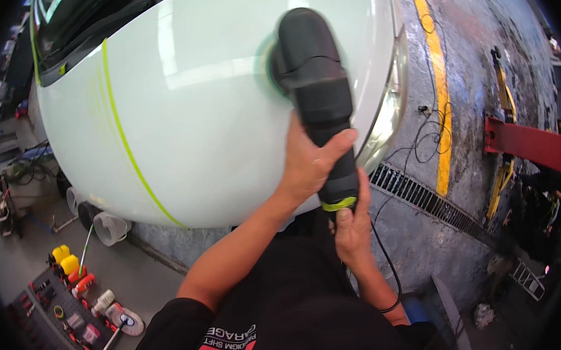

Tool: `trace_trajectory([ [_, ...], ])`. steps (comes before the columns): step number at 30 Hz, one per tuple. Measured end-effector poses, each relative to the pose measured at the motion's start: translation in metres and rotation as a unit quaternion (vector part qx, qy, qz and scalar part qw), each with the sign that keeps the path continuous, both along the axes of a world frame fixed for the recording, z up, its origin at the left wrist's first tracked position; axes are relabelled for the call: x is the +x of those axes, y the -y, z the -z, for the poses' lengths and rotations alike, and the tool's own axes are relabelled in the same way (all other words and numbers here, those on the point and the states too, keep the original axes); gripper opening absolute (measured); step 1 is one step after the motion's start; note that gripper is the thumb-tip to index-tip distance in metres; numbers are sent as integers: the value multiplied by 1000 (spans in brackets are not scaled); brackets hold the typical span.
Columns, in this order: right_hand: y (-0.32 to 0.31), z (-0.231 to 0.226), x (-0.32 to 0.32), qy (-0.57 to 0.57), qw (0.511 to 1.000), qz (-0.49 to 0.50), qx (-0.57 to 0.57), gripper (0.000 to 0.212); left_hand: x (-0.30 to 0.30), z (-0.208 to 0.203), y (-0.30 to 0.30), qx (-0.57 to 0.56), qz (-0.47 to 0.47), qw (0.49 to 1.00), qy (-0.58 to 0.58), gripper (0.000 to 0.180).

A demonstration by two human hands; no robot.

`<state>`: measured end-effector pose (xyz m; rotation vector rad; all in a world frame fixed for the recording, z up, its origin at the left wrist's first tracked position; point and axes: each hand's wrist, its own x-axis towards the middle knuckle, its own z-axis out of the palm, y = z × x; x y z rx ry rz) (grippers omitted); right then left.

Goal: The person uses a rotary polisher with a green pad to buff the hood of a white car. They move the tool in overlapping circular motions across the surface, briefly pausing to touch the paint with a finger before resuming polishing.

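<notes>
Black plastic handheld polisher (pixel 317 101), head view: left hand (pixel 307 163) wrapped around mid-body, right hand (pixel 352 225) clasping rear end by cable. Long axis runs away from both grips; pad beyond left hand, pressed on glossy white car hood (pixel 211 108).

Both bare forearms come up from the lower edge toward the centre of the frame. The left arm rises from the lower left, elbow bent, forearm slanting up to the right. The left hand (pixel 310 163) sits just right of centre, fingers curled in a grip, thumb stretched out to the right. The right forearm climbs steeply from the lower middle. The right hand (pixel 352 225) lies just below the left, fingers folded closed, knuckles facing the camera.
</notes>
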<state>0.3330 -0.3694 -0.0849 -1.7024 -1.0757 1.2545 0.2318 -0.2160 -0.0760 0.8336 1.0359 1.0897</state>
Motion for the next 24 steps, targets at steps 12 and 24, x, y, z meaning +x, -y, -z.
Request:
trace_trajectory([
  [12, 18, 29, -89, -5, 998, 18, 55, 83, -89, 29, 12, 4, 29, 1000, 1, 69],
  [24, 36, 37, -251, 17, 998, -38, 49, 81, -265, 43, 34, 9, -2, 999, 44, 48],
])
